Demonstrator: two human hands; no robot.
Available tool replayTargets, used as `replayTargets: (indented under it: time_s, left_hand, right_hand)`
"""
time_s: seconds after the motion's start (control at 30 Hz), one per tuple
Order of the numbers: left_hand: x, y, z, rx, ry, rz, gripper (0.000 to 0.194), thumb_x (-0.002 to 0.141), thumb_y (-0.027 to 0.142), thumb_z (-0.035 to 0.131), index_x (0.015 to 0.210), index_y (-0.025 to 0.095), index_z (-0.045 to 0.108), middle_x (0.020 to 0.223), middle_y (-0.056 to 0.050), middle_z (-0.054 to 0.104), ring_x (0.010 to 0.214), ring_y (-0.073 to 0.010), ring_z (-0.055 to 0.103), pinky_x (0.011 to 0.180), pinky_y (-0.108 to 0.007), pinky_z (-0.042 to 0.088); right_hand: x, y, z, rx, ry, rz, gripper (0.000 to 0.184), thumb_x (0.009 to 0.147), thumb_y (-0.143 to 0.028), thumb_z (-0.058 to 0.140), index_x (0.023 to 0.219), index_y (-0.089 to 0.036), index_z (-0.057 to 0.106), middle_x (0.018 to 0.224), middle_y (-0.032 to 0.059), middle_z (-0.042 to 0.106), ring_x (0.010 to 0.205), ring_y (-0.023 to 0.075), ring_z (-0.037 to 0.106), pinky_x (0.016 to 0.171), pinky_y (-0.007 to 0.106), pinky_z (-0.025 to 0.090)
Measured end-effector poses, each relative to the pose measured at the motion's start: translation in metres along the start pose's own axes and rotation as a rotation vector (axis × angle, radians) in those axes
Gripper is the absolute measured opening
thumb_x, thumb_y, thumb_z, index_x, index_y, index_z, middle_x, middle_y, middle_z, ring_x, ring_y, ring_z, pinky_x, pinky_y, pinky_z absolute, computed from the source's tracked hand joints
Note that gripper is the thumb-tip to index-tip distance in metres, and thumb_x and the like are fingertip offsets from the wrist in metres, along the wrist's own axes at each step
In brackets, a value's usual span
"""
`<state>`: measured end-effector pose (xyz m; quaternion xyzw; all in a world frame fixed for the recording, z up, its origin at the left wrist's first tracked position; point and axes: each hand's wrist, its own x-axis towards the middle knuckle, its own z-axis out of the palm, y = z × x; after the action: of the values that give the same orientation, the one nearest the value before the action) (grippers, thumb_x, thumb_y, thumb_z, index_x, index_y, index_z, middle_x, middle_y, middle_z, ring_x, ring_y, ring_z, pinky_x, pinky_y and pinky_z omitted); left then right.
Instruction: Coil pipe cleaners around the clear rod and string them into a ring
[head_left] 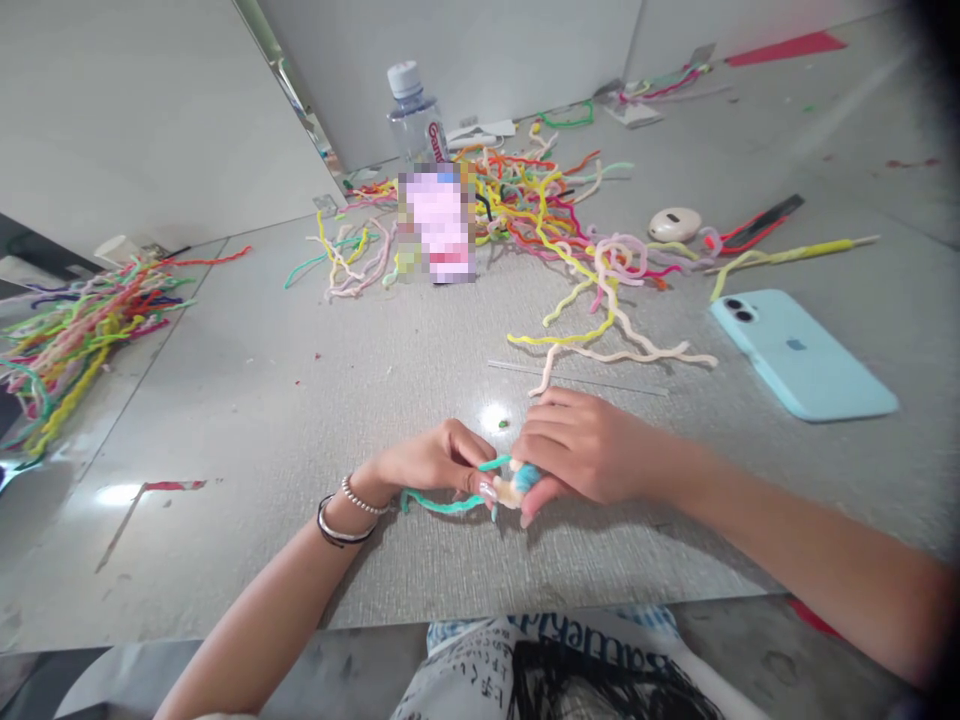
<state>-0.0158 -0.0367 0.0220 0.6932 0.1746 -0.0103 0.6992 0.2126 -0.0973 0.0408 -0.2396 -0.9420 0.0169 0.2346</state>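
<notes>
My left hand [442,460], with a beaded bracelet and a dark bangle at the wrist, pinches a small cream and blue chenille-stem piece [510,490] between thumb and fingers. On the other side of that piece, my right hand [581,445] is closed around its blue part, fingers curled over the top and thumb below. A teal chenille stem [444,505] trails leftward from the piece beneath my left hand. Fingers hide much of the piece. Just beyond the hands lie a tiny green bit [503,424] and a pale pink chenille stem [550,368].
A light-blue phone [806,355] lies right, near a cream oval case [675,224]. Tangled coloured stems [555,215] spread behind, around a pixelated upright screen [441,220] and a bottle [416,120]. Another stem heap [82,340] is at left. Thin clear rods [600,382] lie mid-table.
</notes>
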Motion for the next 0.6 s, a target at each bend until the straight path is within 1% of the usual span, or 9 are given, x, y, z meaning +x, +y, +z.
replayTargets:
  time_s: [0.07, 0.1, 0.17, 0.23, 0.3, 0.37, 0.47, 0.53, 0.6]
  left_hand:
    - [0.001, 0.001, 0.002, -0.024, 0.018, 0.018, 0.043, 0.079, 0.056, 0.068, 0.067, 0.015, 0.075, 0.056, -0.001, 0.051, 0.053, -0.0099, 0.041, 0.049, -0.024, 0.034]
    - [0.001, 0.003, 0.003, -0.041, 0.035, 0.016, 0.043, 0.078, 0.056, 0.069, 0.067, 0.015, 0.075, 0.055, -0.001, 0.051, 0.051, -0.0094, 0.041, 0.048, -0.024, 0.033]
    - [0.002, 0.006, 0.007, -0.075, 0.11, -0.004, 0.046, 0.074, 0.059, 0.071, 0.066, 0.014, 0.074, 0.051, 0.0, 0.051, 0.047, -0.0082, 0.04, 0.045, -0.022, 0.032]
    - [0.004, 0.009, 0.012, -0.09, 0.257, -0.033, 0.049, 0.069, 0.062, 0.073, 0.063, 0.014, 0.071, 0.048, 0.002, 0.049, 0.045, -0.0068, 0.039, 0.043, -0.02, 0.03]
    - [0.007, 0.01, 0.017, -0.089, 0.424, -0.057, 0.05, 0.068, 0.062, 0.073, 0.057, 0.013, 0.067, 0.047, 0.004, 0.048, 0.045, -0.0056, 0.037, 0.043, -0.019, 0.029]
    - [0.01, 0.008, 0.021, -0.115, 0.539, -0.073, 0.05, 0.069, 0.06, 0.073, 0.055, 0.013, 0.063, 0.047, 0.004, 0.049, 0.046, -0.0052, 0.037, 0.045, -0.019, 0.031]
    - [0.014, 0.005, 0.026, -0.203, 0.631, -0.044, 0.046, 0.071, 0.056, 0.072, 0.058, 0.013, 0.062, 0.05, 0.003, 0.051, 0.047, -0.0057, 0.041, 0.048, -0.02, 0.035]
    - [0.015, 0.003, 0.029, -0.249, 0.67, 0.004, 0.044, 0.073, 0.052, 0.072, 0.057, 0.014, 0.059, 0.051, 0.003, 0.051, 0.048, -0.0057, 0.041, 0.049, -0.021, 0.036]
    - [0.016, 0.003, 0.03, -0.28, 0.684, 0.044, 0.043, 0.076, 0.048, 0.071, 0.055, 0.014, 0.057, 0.052, 0.004, 0.049, 0.049, -0.0056, 0.041, 0.05, -0.021, 0.035]
  right_hand:
    - [0.0, 0.0, 0.0, 0.026, 0.015, 0.018, 0.054, 0.096, -0.06, 0.036, 0.077, -0.016, 0.061, 0.066, 0.0036, 0.059, 0.063, 0.018, 0.051, 0.068, 0.033, 0.037]
    - [0.0, 0.001, 0.0, 0.061, 0.029, 0.05, 0.055, 0.095, -0.062, 0.036, 0.081, -0.016, 0.061, 0.068, 0.004, 0.06, 0.065, 0.0184, 0.052, 0.069, 0.033, 0.037]
    - [0.0, 0.001, 0.0, 0.159, 0.072, 0.16, 0.059, 0.091, -0.069, 0.035, 0.095, -0.016, 0.062, 0.076, 0.0059, 0.064, 0.071, 0.0197, 0.055, 0.072, 0.033, 0.039]
    - [0.001, 0.001, 0.0, 0.253, 0.112, 0.296, 0.067, 0.089, -0.073, 0.034, 0.112, -0.015, 0.057, 0.09, 0.0091, 0.067, 0.078, 0.0211, 0.058, 0.075, 0.033, 0.04]
    - [0.002, 0.0, 0.0, 0.32, 0.11, 0.433, 0.07, 0.086, -0.076, 0.037, 0.118, -0.016, 0.053, 0.094, 0.0098, 0.067, 0.08, 0.0219, 0.059, 0.073, 0.033, 0.04]
    - [0.004, -0.003, 0.002, 0.386, 0.047, 0.586, 0.065, 0.085, -0.074, 0.045, 0.115, -0.017, 0.053, 0.086, 0.0065, 0.066, 0.074, 0.0208, 0.059, 0.067, 0.031, 0.039]
    - [0.006, -0.009, 0.007, 0.503, -0.104, 0.793, 0.055, 0.084, -0.066, 0.056, 0.112, -0.018, 0.052, 0.073, 0.0014, 0.063, 0.063, 0.0182, 0.057, 0.056, 0.027, 0.035]
    - [0.007, -0.013, 0.01, 0.594, -0.175, 0.829, 0.046, 0.087, -0.059, 0.058, 0.108, -0.018, 0.055, 0.073, 0.0012, 0.064, 0.063, 0.0171, 0.057, 0.055, 0.026, 0.034]
    - [0.008, -0.016, 0.013, 0.724, -0.192, 0.801, 0.037, 0.091, -0.054, 0.054, 0.099, -0.018, 0.06, 0.072, 0.0012, 0.064, 0.063, 0.0159, 0.057, 0.057, 0.026, 0.037]
